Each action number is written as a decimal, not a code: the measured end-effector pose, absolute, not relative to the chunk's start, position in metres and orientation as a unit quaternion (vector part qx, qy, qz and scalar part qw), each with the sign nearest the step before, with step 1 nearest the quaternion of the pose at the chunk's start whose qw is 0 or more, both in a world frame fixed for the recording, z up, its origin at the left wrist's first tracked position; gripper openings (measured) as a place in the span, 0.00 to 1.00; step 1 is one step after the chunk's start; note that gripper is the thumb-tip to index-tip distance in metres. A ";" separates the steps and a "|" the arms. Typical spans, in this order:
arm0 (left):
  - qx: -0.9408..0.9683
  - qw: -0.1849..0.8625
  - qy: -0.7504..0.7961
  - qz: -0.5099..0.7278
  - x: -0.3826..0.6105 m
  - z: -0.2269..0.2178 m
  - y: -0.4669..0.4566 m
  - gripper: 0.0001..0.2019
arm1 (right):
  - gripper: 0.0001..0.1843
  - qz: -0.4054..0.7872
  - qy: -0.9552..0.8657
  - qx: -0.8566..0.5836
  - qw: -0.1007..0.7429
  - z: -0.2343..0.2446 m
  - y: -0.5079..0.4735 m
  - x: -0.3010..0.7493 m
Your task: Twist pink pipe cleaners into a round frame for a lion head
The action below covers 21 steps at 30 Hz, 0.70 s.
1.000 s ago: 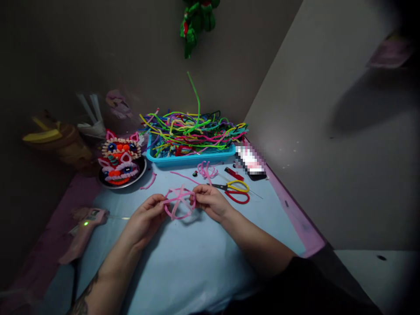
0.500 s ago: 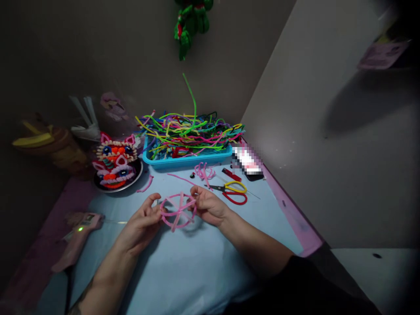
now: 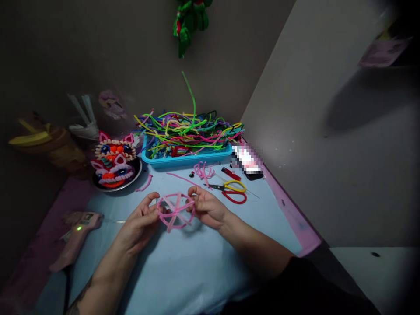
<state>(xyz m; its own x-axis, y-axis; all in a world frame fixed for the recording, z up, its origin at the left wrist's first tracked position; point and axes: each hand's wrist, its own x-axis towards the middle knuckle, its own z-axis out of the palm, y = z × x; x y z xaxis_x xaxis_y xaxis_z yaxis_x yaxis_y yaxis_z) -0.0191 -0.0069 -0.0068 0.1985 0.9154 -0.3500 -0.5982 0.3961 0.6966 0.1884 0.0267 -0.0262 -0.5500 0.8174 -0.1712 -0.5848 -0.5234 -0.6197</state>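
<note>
Between my two hands is a pink pipe-cleaner frame (image 3: 176, 211), a rounded cage of bent strips that cross at the middle. My left hand (image 3: 144, 216) pinches its left edge, and my right hand (image 3: 206, 205) grips the right edge, both with fingers closed on it. The frame is held above the pale blue tabletop (image 3: 183, 271). Just beyond my hands lie a loose pink pipe cleaner (image 3: 182, 178) and a bundle of pink pipe cleaners (image 3: 204, 171). Scissors (image 3: 234, 191) with one yellow and one red handle rest to the right of my right hand.
A blue tray (image 3: 187, 162) heaped with colourful pipe cleaners stands at the back. At left are a plate (image 3: 139, 173) bearing fuzzy lion-like faces and a pink glue gun (image 3: 74, 245) with a green light. A phone (image 3: 247, 162) and a red lighter-like item (image 3: 231, 173) lie at right.
The pink frame has turned slightly and shifted a little left in my hands. Both hands keep their hold, and the view has moved slightly.
</note>
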 end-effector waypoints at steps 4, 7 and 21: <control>0.212 0.744 0.378 0.509 -0.020 -0.011 -0.005 0.28 | 0.24 0.854 -0.238 -0.223 0.406 -0.024 0.029 0.191; 0.219 0.755 0.366 0.498 -0.020 -0.012 -0.005 0.28 | 0.24 0.855 -0.231 -0.218 0.409 -0.026 0.030 0.192; 0.237 0.759 0.352 0.495 -0.020 -0.012 -0.006 0.26 | 0.25 0.861 -0.217 -0.231 0.398 -0.031 0.031 0.191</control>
